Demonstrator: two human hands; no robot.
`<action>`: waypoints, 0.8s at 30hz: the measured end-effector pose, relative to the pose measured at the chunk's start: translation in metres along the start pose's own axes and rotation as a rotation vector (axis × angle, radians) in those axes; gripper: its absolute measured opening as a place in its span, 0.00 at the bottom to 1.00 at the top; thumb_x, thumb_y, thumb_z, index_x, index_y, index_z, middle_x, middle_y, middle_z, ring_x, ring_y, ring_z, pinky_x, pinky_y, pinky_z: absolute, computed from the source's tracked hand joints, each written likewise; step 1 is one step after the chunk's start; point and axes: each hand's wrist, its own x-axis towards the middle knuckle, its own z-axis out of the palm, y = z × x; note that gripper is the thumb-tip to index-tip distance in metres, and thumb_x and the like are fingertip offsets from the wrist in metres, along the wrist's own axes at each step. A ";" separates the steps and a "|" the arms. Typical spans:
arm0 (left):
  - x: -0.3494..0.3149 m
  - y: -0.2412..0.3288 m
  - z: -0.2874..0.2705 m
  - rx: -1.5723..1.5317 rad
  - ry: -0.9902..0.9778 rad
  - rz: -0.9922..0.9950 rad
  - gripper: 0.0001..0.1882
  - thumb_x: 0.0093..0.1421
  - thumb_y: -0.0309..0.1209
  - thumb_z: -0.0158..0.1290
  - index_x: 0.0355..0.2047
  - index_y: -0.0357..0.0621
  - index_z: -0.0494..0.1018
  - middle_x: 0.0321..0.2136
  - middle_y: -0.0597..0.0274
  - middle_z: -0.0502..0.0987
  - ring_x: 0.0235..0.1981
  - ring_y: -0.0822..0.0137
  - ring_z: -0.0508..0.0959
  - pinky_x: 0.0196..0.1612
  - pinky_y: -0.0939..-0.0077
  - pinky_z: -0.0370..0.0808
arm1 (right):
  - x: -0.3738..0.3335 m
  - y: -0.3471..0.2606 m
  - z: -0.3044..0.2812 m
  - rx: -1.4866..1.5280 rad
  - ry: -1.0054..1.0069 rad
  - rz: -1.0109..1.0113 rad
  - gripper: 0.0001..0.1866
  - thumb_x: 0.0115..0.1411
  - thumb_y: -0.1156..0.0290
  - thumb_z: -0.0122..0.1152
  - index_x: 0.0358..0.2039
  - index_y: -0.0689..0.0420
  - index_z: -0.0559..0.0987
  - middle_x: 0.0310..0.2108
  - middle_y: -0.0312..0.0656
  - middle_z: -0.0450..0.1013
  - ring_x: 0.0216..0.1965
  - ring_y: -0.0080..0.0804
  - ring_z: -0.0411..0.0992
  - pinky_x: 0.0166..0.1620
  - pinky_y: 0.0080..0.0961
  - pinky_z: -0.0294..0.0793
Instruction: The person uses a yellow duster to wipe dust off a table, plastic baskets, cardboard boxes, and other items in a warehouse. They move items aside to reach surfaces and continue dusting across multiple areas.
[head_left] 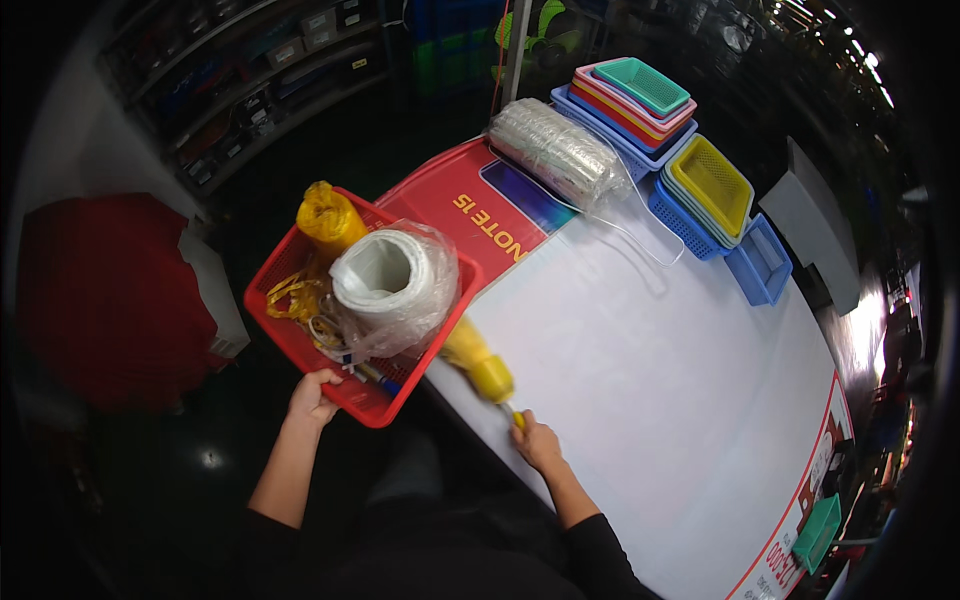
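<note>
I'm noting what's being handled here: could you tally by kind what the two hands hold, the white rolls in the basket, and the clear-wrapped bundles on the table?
Red basket, in the left hand: 1
Yellow tool, in the right hand: 1
White roll: 1
Clear-wrapped bundle: 1
Total: 4
</note>
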 end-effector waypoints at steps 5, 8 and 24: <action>0.126 0.025 0.087 0.130 -0.079 -0.075 0.21 0.45 0.14 0.46 0.43 0.36 0.66 0.39 0.49 0.73 0.43 0.47 0.76 0.51 0.38 0.73 | -0.102 0.099 0.043 0.465 0.648 0.653 0.13 0.63 0.66 0.53 0.42 0.61 0.69 0.24 0.58 0.74 0.27 0.57 0.73 0.35 0.48 0.71; 0.201 0.015 0.134 0.123 -0.067 -0.186 0.20 0.45 0.16 0.47 0.42 0.37 0.66 0.39 0.50 0.73 0.41 0.48 0.77 0.46 0.41 0.76 | -0.214 0.136 0.108 1.014 1.011 1.117 0.11 0.66 0.63 0.49 0.44 0.53 0.63 0.14 0.37 0.61 0.09 0.28 0.60 0.11 0.28 0.64; 0.339 -0.032 0.275 0.330 -0.185 -0.164 0.20 0.50 0.23 0.49 0.47 0.37 0.67 0.44 0.49 0.72 0.40 0.47 0.77 0.41 0.38 0.77 | -0.253 -0.059 0.138 0.960 1.355 1.288 0.14 0.69 0.52 0.44 0.37 0.50 0.65 0.13 0.30 0.56 0.09 0.19 0.56 0.10 0.19 0.56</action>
